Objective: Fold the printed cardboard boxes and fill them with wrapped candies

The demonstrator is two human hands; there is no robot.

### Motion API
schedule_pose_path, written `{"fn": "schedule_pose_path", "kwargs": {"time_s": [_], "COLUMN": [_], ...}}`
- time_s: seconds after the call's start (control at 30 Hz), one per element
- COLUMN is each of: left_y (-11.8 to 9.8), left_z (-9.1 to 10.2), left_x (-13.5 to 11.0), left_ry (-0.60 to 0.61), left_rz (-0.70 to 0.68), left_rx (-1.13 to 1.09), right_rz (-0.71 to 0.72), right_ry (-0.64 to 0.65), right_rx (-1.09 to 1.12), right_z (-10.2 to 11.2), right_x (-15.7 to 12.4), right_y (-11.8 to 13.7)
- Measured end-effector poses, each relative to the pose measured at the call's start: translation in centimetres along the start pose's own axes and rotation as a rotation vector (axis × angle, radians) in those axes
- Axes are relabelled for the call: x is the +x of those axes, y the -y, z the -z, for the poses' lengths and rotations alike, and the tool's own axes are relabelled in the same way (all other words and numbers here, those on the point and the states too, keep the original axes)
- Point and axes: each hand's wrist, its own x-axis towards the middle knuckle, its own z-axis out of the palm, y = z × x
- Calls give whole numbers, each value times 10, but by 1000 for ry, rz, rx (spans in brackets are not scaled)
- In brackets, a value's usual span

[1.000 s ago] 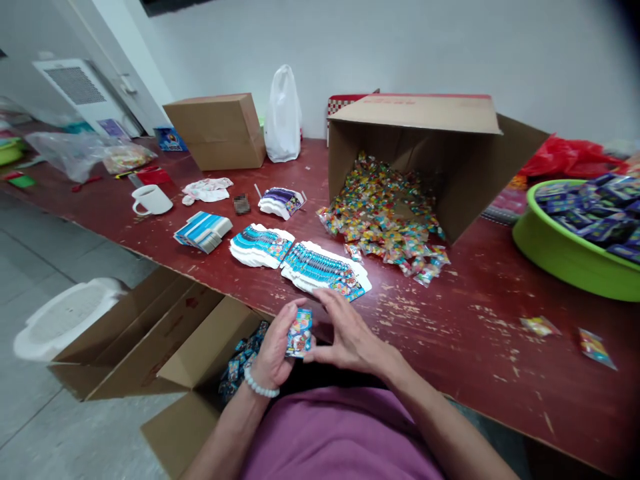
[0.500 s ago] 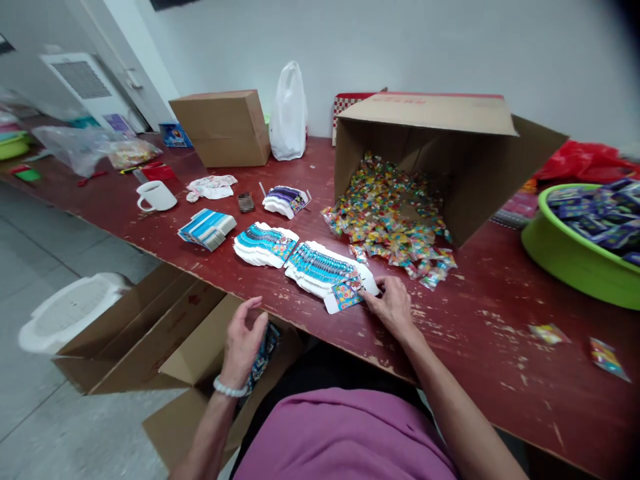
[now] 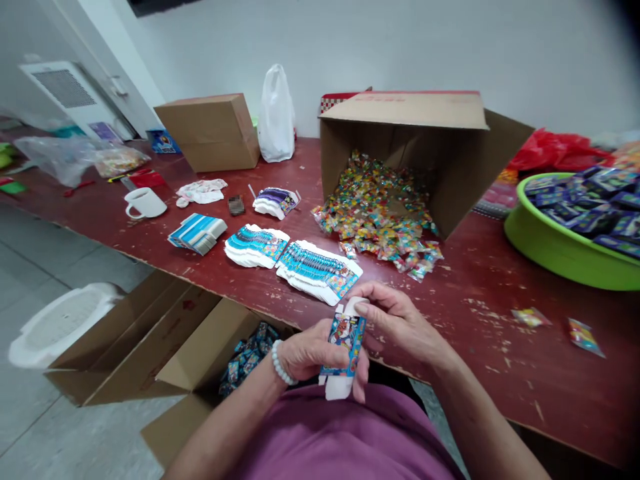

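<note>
Both my hands hold one small flat blue printed carton (image 3: 345, 340) over my lap at the table's front edge. My left hand (image 3: 314, 355) grips its lower part from the left; my right hand (image 3: 395, 320) pinches its top flap. Just beyond lie fanned rows of the same flat cartons (image 3: 315, 270), and further back a pile of small colourful sachets (image 3: 373, 220) spills out of a big cardboard box (image 3: 425, 143) lying on its side.
An open cardboard box (image 3: 200, 353) on the floor at my left holds finished small boxes. A green basin (image 3: 560, 250) with dark blue boxes stands at the right. A white mug (image 3: 143, 203), a shut carton (image 3: 210, 130) and a white bag (image 3: 275, 113) stand further back. Two loose sachets (image 3: 555, 327) lie right.
My left hand dropped the finished box into the floor carton and came back. My right hand took a flat carton from the row and brought it to my lap, where both hands hold it.
</note>
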Motion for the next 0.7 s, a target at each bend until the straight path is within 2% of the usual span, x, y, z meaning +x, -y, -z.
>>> {"fn": "schedule_pose_path", "kwargs": {"time_s": [0.13,0.33,0.4,0.47,0.53,0.6,0.63,0.7], "left_y": [8,-2,-4,-6,-5,-3,-1,1], "left_z": [-2,-13,-18,-21,-24,-25,-25,-25], "left_x": [0,1,1,1,1,1,1,1], "left_ry": [-115,-197,-224,-234,-232,-228,-232,-256], "left_rz": [-72,-203,-227,-224,-230,-236,-241,-246], "left_rx": [-3,-25,-10,28,45,21,5,15], "right_rz": [33,11,-11,17,142,365,477,630], "right_ry": [-51,15,25,-44,-232,-470,-541,-538], "right_rx": [24,90,52,-31,-194,-459,-609,-858], "right_z": [1,-6,-9,-11,-12,-12,-12,-12], "right_x": [2,-5,-8,-9,-11,-14,-16,-19], "right_y": [-9,-19,-23,-26,-25,-21,-18,-12]}}
